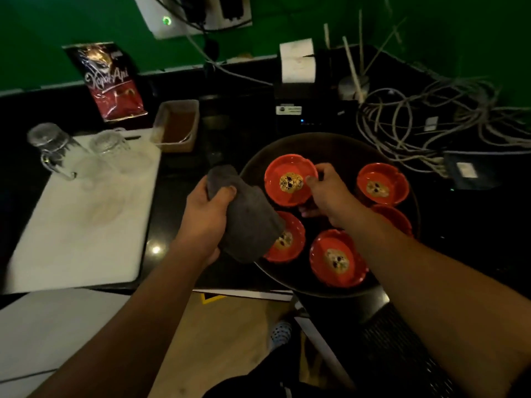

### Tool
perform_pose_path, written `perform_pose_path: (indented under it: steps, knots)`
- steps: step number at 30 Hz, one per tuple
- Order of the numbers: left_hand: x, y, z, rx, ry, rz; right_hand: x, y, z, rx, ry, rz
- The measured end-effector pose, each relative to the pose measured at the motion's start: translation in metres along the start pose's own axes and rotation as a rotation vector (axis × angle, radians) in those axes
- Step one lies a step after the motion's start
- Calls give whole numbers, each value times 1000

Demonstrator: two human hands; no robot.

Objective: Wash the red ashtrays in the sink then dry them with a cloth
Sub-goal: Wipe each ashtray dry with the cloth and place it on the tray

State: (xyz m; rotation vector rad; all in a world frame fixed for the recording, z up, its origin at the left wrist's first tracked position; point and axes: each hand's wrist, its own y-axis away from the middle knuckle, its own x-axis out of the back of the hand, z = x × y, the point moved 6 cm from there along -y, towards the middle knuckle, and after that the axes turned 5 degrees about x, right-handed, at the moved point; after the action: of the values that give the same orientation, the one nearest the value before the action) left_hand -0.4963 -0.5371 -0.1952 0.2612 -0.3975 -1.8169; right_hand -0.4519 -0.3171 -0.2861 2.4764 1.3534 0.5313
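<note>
- White board (86, 219): the largest item, on the left of the dark counter, carrying upturned glasses (54, 145).
- Round tray (330, 142): dark, to the right of the board. We count five red ashtrays (339, 258) on or over it, bowls facing up, one partly hidden under the right forearm.
- Grey cloth (247, 219): bunched, hanging over the tray's left edge and covering part of the near-left ashtray (287, 245).
- Far-left ashtray (287, 182): the piece in hand. It is round, so it has no long axis. It sits just beyond and to the right of the cloth, nearly touching it. We cannot tell whether it is lifted clear of the tray.
- Left hand (207, 208): fingers and thumb wrapped round the cloth. This is the nearer hand for wiping.
- Right hand (327, 193): pinches that ashtray's right rim, thumb inside the bowl, fingers beneath.

We judge drying to be the step in hand. The cloth need only travel a short way up and right into the bowl.
</note>
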Motion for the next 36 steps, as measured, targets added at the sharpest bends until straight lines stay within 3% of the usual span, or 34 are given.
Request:
perform_pose_path:
  steps: [5,11,17,19,23,27,33,36]
  knots:
    - [12,-35,2,40,-12,-16,-42,-35,4,-29,140,-84]
    - [12,-56,-5,108,-42,-56,-60,-45,6,189,564,-119]
    - [-12,-59,-4,157,-47,-126,-43,-31,4,169,607,-95]
    - [-28,-55,-2,168,-23,-180,-22,-18,-2,150,477,-15]
    - [-81,-34,2,150,32,-320,34,32,-9,86,-174,116]
    - [-157,6,-3,186,75,-492,98,89,16,-88,-636,105]
    - [-279,95,-29,227,-119,-922,180,178,50,-84,-854,149]
    - [-332,137,-49,5,-399,-1050,224,226,83,-69,-905,263]
